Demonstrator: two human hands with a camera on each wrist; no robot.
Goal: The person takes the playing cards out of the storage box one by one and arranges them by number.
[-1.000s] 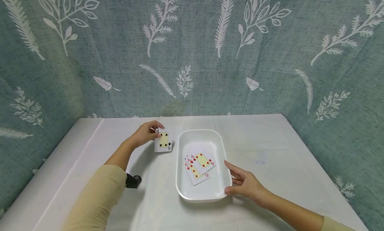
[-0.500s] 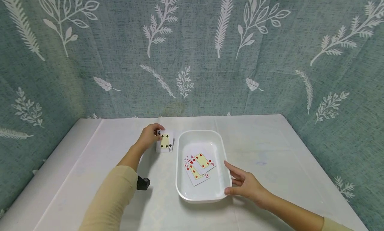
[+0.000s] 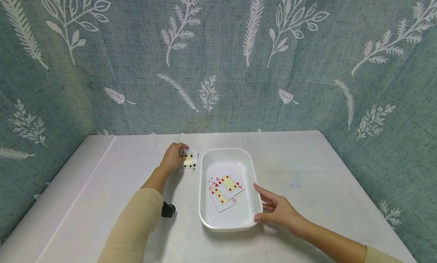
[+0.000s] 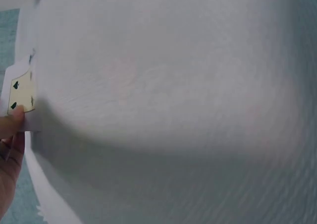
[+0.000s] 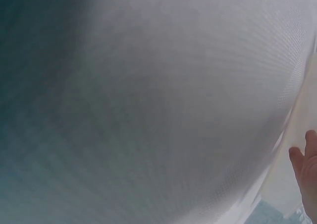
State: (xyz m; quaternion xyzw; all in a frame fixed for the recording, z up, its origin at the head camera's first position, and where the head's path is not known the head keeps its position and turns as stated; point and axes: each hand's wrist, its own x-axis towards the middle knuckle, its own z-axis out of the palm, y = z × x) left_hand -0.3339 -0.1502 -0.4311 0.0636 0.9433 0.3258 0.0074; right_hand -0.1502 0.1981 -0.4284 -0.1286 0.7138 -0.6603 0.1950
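Note:
My left hand (image 3: 173, 158) pinches the four of spades card (image 3: 189, 161) at its left edge, lifted a little above the table just left of the white tray (image 3: 205, 202). In the left wrist view the card (image 4: 22, 92) shows at the far left with my fingers (image 4: 10, 135) on it. Several red diamond cards (image 3: 225, 189) lie face up inside the tray. My right hand (image 3: 274, 210) rests against the tray's right rim with fingers spread and fairly straight; only its fingertips (image 5: 306, 164) show in the right wrist view.
A white cloth covers the table (image 3: 307, 172). A teal leaf-print curtain (image 3: 218, 58) hangs behind and at both sides. A small black wrist-camera mount (image 3: 168, 210) sits under my left forearm.
My left hand has carried the four of spades a little to the right, toward the tray, and the card now looks more tilted. The right hand has stayed at the tray rim.

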